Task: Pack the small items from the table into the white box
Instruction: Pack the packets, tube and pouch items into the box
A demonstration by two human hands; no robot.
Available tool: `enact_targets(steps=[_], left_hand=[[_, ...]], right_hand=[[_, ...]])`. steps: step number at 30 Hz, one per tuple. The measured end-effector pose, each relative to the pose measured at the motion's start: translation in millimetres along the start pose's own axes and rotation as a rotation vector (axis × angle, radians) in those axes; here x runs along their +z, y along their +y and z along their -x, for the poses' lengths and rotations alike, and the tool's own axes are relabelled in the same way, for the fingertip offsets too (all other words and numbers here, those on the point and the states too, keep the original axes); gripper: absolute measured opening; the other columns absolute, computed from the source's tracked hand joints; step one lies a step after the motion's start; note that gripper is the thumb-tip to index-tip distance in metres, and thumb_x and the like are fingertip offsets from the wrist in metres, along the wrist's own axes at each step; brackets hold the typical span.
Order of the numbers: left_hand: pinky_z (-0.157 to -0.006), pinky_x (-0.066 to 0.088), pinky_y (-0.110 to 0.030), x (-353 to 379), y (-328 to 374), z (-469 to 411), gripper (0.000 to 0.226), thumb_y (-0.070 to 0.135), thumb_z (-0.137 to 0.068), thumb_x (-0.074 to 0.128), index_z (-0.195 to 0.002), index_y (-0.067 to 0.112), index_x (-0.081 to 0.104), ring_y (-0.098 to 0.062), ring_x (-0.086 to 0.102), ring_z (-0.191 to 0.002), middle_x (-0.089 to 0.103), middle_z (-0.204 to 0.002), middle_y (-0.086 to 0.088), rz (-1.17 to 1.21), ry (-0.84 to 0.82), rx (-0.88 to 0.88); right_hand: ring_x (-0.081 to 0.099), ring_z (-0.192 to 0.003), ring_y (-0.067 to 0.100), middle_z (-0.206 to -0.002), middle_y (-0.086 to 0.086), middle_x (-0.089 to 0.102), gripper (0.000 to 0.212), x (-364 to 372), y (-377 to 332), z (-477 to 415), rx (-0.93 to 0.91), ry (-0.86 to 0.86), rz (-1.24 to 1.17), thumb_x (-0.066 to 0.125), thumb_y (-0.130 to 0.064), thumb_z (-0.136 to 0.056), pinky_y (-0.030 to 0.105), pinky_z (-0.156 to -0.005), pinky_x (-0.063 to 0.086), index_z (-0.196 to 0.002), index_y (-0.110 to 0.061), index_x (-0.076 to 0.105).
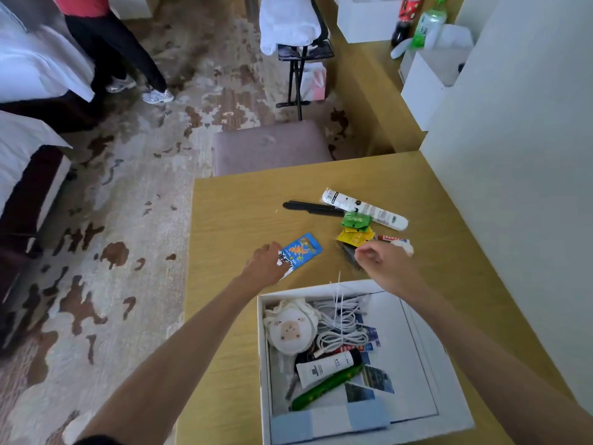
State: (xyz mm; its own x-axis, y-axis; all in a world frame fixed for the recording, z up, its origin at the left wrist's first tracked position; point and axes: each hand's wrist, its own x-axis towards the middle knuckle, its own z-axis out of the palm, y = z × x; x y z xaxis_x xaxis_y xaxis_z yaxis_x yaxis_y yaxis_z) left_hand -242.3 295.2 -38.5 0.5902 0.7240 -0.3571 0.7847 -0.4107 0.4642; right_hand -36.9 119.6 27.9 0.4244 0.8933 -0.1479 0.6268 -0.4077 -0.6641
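Observation:
The white box [426,319] stands at the table's near edge, holding a sheep pouch [290,329], coiled white cable [341,326], a white tube [324,367], a green pen-like item [324,387] and photos. My left hand [264,261] grips the lower end of a blue snack packet [303,250] just above the table. My right hand [382,263] is curled over a dark blurred object [348,253], grip unclear. Farther back lie a black comb [313,208], a white tube-shaped pack [364,208], a green sachet [354,219], a yellow sachet [354,236] and a small red-and-white item [396,240].
The wooden table [244,216] ends at a left edge over patterned carpet. A padded stool [272,146] stands behind it. A white wall [513,139] rises on the right. A person's legs [128,59] are far back left, near beds. Bottles [417,24] and white boxes sit at top right.

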Motion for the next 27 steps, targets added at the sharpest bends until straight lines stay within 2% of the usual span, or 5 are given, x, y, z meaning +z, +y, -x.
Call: enact_targets(steps=[11, 15, 18, 23, 27], left_hand=[[-0.092, 0.042, -0.045, 33, 3, -62, 0.073, 0.042, -0.078, 0.071, -0.135, 0.012, 0.037, -0.029, 0.042, -0.123, 0.040, -0.133, -0.011, -0.356, -0.045, -0.016], [-0.097, 0.042, -0.046, 32, -1, -69, 0.064, 0.032, -0.078, 0.074, -0.128, 0.006, 0.043, -0.033, 0.043, -0.122, 0.043, -0.129, -0.015, -0.193, -0.126, -0.096], [-0.096, 0.043, -0.038, 29, -2, -73, 0.039, 0.027, -0.090, 0.062, -0.119, 0.002, 0.055, -0.034, 0.051, -0.116, 0.053, -0.127, -0.020, 0.033, -0.165, -0.113], [-0.068, 0.040, -0.031, 14, 9, -58, 0.013, 0.021, -0.094, 0.053, -0.102, 0.011, 0.056, -0.028, 0.058, -0.086, 0.058, -0.096, -0.012, 0.307, -0.087, -0.146], [-0.051, 0.030, -0.028, -1, 25, -40, 0.013, 0.020, -0.095, 0.052, -0.085, 0.015, 0.045, -0.014, 0.041, -0.056, 0.051, -0.073, -0.006, 0.496, 0.003, -0.114]], right_hand=[[0.061, -0.092, 0.010, -0.092, -0.009, 0.066, 0.014, 19, 21, -55, 0.165, -0.208, 0.098, 0.059, -0.030, -0.092, 0.024, -0.074, 0.045, -0.100, -0.021, 0.068], [0.055, -0.108, 0.019, -0.105, -0.003, 0.066, 0.023, 22, 25, -59, 0.236, -0.377, 0.132, 0.063, -0.034, -0.091, 0.038, -0.093, 0.046, -0.108, -0.020, 0.065], [0.059, -0.105, 0.021, -0.108, 0.000, 0.064, 0.022, 19, 25, -66, 0.216, -0.239, 0.174, 0.065, -0.029, -0.089, 0.033, -0.081, 0.048, -0.108, -0.019, 0.064], [0.033, -0.126, 0.036, -0.136, 0.018, 0.036, 0.066, 19, 28, -90, 0.230, -0.114, 0.456, 0.073, -0.034, -0.078, 0.046, -0.101, 0.038, -0.132, -0.011, 0.044], [0.022, -0.139, 0.043, -0.151, 0.026, 0.019, 0.120, 28, 32, -107, 0.399, -0.189, 0.449, 0.083, -0.043, -0.069, 0.055, -0.110, 0.031, -0.150, -0.005, 0.002]])
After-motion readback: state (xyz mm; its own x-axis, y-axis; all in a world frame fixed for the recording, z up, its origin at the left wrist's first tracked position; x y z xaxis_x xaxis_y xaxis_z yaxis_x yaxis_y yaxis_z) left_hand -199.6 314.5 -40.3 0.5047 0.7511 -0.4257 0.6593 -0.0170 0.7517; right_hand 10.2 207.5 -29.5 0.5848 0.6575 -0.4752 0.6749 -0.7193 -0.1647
